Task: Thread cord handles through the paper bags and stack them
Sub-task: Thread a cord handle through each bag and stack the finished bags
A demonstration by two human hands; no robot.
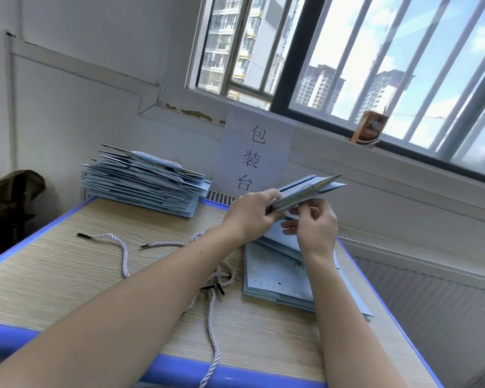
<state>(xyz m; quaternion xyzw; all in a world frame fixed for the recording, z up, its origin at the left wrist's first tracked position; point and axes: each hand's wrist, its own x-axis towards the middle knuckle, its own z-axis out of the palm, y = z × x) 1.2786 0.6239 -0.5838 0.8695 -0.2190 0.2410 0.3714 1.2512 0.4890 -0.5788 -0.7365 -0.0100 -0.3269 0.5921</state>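
Matt paper bags, twisted cords, wood-grain table edged in blue.

The left hand covers the near end of the held paper bag. A cord runs off the near edge.

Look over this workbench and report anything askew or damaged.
The far stack of finished pale blue paper bags fans unevenly, its top bags tilted up. Paint is peeling under the window sill. One twisted white cord trails over the table's near edge.
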